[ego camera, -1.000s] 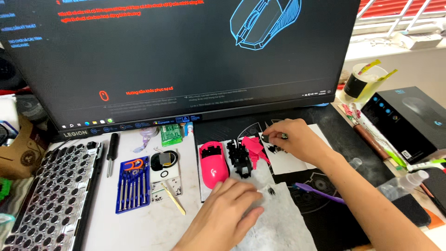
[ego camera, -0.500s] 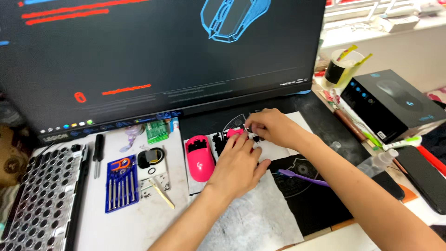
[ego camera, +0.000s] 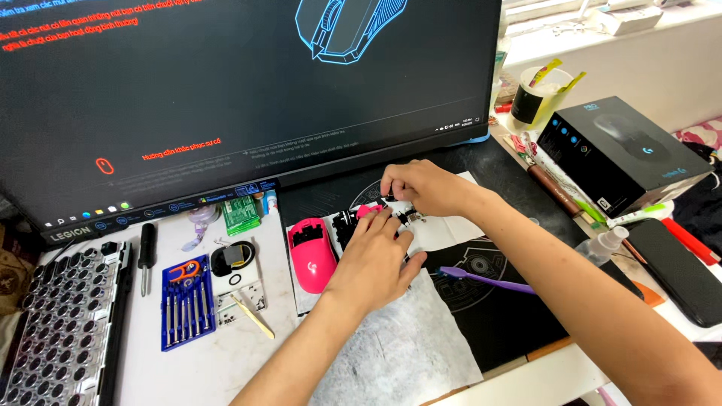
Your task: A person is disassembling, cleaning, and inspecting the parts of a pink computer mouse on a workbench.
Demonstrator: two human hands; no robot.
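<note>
i am viewing the desk from the head camera. the left hand [ego camera: 374, 259] is lying palm down, fingers spread loosely, over the black mouse base [ego camera: 347, 223], pressing on it just right of the pink shell [ego camera: 310, 252]. the right hand [ego camera: 421, 187] is reaching in from the right, its fingertips pinched on a small dark part [ego camera: 410, 217] at the far end of the base; i cannot tell what that part is. both hands are almost touching above the base. the base and shell are sitting side by side on a white sheet [ego camera: 451, 229], which is lying on the black mat [ego camera: 496, 316] in front of the monitor [ego camera: 226, 98]. a purple tool [ego camera: 489, 280] is lying on the mat just right of the left hand. a blue screwdriver set [ego camera: 188, 301] and a keyboard [ego camera: 56, 323] are lying well apart to the left. a black box [ego camera: 620, 150] is standing to the right.
</note>
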